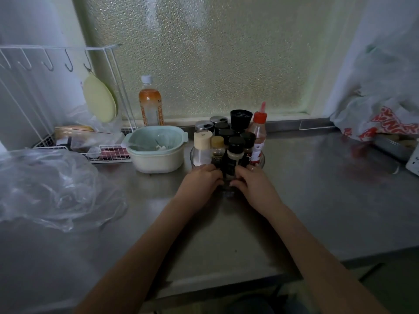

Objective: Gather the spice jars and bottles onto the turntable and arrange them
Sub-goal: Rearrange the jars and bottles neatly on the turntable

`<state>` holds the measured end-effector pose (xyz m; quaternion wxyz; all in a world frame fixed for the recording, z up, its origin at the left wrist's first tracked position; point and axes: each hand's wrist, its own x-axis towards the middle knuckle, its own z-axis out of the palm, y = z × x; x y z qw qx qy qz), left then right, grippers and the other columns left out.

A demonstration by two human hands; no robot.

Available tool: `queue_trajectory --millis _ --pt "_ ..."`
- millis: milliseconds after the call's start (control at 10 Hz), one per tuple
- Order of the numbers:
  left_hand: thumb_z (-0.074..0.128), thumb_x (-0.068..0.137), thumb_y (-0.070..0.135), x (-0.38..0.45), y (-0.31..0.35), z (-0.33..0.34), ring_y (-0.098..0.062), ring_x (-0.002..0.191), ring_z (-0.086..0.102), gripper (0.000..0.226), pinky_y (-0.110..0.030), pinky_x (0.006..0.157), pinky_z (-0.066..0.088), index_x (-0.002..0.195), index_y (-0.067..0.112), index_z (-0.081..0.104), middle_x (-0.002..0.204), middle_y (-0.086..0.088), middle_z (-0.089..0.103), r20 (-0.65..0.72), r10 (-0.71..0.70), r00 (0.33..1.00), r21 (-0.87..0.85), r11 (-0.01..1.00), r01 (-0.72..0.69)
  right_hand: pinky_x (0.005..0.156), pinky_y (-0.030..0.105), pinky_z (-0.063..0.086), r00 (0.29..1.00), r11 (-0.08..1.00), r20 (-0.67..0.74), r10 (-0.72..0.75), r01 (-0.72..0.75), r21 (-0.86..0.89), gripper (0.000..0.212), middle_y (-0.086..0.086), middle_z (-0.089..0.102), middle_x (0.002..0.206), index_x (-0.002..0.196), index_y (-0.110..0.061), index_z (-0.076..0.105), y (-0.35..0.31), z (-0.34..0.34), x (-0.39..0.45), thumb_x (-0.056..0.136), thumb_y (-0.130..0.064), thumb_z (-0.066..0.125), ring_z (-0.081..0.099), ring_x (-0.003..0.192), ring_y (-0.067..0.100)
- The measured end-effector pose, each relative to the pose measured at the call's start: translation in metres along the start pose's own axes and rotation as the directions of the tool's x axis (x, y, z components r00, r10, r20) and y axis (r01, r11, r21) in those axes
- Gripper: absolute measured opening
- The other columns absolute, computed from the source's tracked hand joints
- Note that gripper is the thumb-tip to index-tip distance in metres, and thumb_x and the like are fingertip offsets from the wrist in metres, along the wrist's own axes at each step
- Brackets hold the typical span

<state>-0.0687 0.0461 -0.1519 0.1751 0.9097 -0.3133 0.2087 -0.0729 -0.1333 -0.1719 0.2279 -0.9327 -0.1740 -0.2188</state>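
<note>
A clear round turntable (261,160) stands on the steel counter near the frosted window, crowded with several spice jars. At its front left are a white-capped jar (201,148) and a tan-capped jar (218,148). A black-capped jar (235,155) stands at the front, and a red-tipped sauce bottle (258,134) at the right. A tall black grinder (241,120) rises at the back. My left hand (201,181) and my right hand (251,181) grip the turntable's near rim on either side of the black-capped jar. The rim's front is hidden by my fingers.
A pale green and cream bowl (156,152) stands just left of the turntable. Behind it is an orange drink bottle (150,105). A white wire rack (56,91) fills the back left, with a crumpled clear plastic bag (49,189) before it. More bags (381,105) lie at the right.
</note>
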Motion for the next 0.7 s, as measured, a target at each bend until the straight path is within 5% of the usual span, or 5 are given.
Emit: queue_trajectory --millis 400,600,700 --pt "0.055 0.09 0.017 0.061 -0.038 0.025 -0.03 0.089 0.059 0.017 -0.039 0.085 0.037 0.09 0.004 0.066 0.096 -0.014 0.064 -0.052 -0.214 0.975 0.022 0.976 0.215 0.064 0.037 0.037 0.996 0.99 0.094 -0.007 -0.006 0.141 0.019 0.017 0.055 0.08 0.077 -0.003 0.051 0.042 0.027 0.088 0.08 -0.01 0.069 0.052 0.077 0.03" --pt "0.061 0.085 0.012 0.058 -0.039 0.035 -0.033 0.077 0.06 0.011 -0.038 0.07 0.046 0.081 0.003 0.065 0.085 -0.016 0.065 -0.075 -0.196 0.978 0.011 0.98 0.197 0.062 0.032 0.031 0.998 0.979 0.057 -0.018 0.006 0.202 0.031 0.008 0.049 0.075 0.073 -0.013 0.041 0.048 0.029 0.086 0.079 -0.009 0.071 0.046 0.073 0.023" --pt "0.059 0.087 0.015 0.058 -0.028 0.024 -0.028 0.083 0.059 0.008 -0.037 0.071 0.046 0.09 0.007 0.06 0.091 -0.011 0.063 -0.131 -0.24 0.962 -0.07 0.97 0.233 0.068 0.039 0.046 0.988 0.92 0.09 0.124 -0.148 0.364 0.027 0.01 0.057 0.077 0.081 -0.015 0.047 0.038 0.018 0.089 0.077 -0.007 0.073 0.056 0.073 0.027"
